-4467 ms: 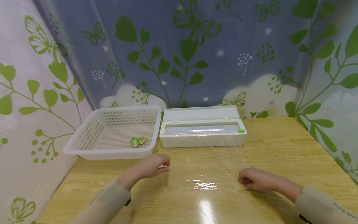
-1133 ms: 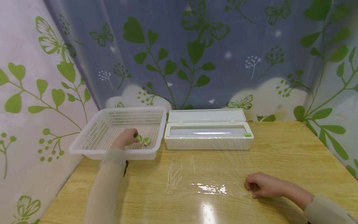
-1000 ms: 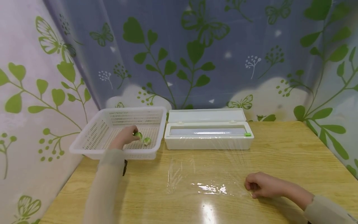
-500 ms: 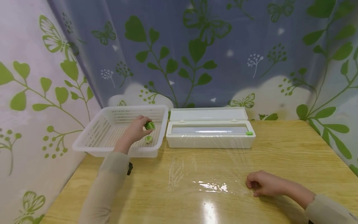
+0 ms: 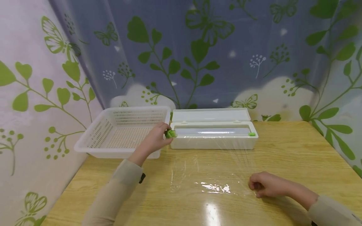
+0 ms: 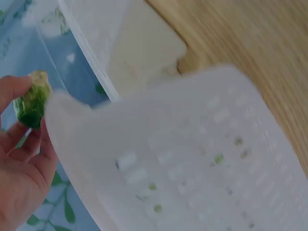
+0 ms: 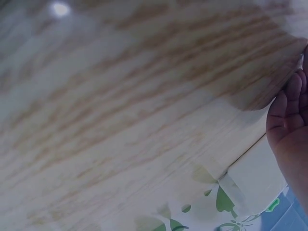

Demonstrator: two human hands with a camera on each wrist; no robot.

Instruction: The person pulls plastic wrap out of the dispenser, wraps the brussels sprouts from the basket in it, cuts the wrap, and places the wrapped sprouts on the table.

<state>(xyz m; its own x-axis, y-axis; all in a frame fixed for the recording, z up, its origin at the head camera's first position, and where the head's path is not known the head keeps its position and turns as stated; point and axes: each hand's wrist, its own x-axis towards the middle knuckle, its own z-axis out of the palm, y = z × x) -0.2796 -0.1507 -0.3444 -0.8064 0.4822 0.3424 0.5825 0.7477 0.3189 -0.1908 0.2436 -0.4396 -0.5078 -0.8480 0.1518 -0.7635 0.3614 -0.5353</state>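
Note:
My left hand [image 5: 155, 138] pinches a Brussels sprout [image 5: 171, 134] between thumb and fingers, just past the basket's right rim and in front of the dispenser's left end. In the left wrist view the sprout [image 6: 32, 100] shows green and pale yellow leaves. At the right, my right hand [image 5: 267, 184] has its fingers curled at the near right corner of a clear sheet of cling film [image 5: 195, 171], pinching its edge. The film stretches over the table from a white cling film dispenser [image 5: 212, 143]. Only part of the right hand [image 7: 291, 122] appears in the right wrist view.
A white perforated basket [image 5: 118, 153] stands at the left; green bits show through its holes in the left wrist view. The dispenser's lid [image 5: 210, 115] is raised, with a green slider [image 5: 251, 134] at its right end. Patterned curtains stand behind the wooden table [image 5: 297, 150].
My left hand reached into the basket, picked up a Brussels sprout and carried it right, past the rim. The second sprout is now out of sight in the head view. My right hand has stayed nearly still.

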